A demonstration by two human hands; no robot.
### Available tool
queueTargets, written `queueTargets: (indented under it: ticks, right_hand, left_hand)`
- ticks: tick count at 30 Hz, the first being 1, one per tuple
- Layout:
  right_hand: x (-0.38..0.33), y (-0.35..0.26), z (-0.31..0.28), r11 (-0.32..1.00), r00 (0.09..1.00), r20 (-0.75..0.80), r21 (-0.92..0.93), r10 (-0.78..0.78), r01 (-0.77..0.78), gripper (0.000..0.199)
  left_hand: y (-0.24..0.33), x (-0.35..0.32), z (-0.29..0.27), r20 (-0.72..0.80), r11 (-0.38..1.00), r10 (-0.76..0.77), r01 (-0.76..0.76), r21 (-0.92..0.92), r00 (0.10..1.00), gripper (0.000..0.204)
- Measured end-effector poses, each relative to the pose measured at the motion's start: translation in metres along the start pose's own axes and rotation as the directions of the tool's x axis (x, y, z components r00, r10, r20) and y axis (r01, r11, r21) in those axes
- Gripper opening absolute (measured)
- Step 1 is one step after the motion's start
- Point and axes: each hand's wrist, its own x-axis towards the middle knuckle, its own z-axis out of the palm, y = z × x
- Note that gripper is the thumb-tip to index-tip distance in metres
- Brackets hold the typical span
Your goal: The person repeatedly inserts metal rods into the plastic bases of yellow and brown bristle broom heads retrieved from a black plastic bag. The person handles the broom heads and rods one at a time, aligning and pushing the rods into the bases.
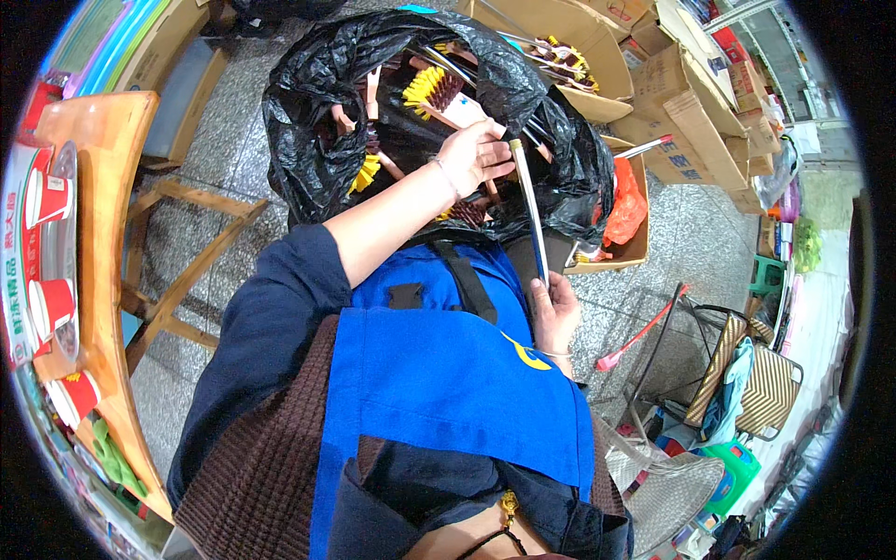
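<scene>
My left hand [476, 157] is closed around the narrow end of a scrub brush [457, 107], inside the mouth of a black plastic bag [303, 79]. The brush has a pale wooden body with a white patch and yellow and brown bristles. Beside its end rises the tip of a shiny metal pole [527, 201]; I cannot tell whether the two touch. In front of my blue apron [439, 364], my right hand [557, 303] grips the pole's lower part. More wooden brushes with yellow bristles [364, 174] lie in the bag.
Cardboard boxes [672, 112] stand at the far right, one holding more brushes [565, 61]. A smaller box holds an orange plastic bag [627, 207]. At left is a wooden table [131, 140] with red-and-white cups [51, 303]. A folding chair [747, 373] stands at right.
</scene>
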Motion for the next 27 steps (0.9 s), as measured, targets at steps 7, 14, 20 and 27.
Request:
queueTargets:
  ticks: [7,14,20,27]
  right_hand:
    - [-0.004,-0.003,0.0,0.998,0.999,0.002,0.045,0.044,-0.044,0.022]
    - [-0.004,-0.005,0.001,0.999,1.0,0.007,-0.033,-0.005,0.006,0.023]
    - [-0.005,-0.013,0.002,0.985,0.997,0.015,-0.157,-0.072,0.074,0.023]
    - [-0.006,-0.021,0.001,0.956,0.993,0.033,-0.269,-0.11,0.115,0.021]
  left_hand:
    - [-0.011,0.033,0.0,-0.205,0.962,0.02,-0.075,-0.264,0.979,0.031]
    - [-0.007,0.022,-0.013,-0.082,0.968,0.106,-0.122,-0.217,0.991,0.021]
    - [-0.001,-0.015,-0.015,-0.007,0.985,0.094,-0.094,-0.148,0.996,0.02]
    - [0.005,-0.035,-0.01,0.065,0.982,0.167,-0.161,-0.1,0.984,0.024]
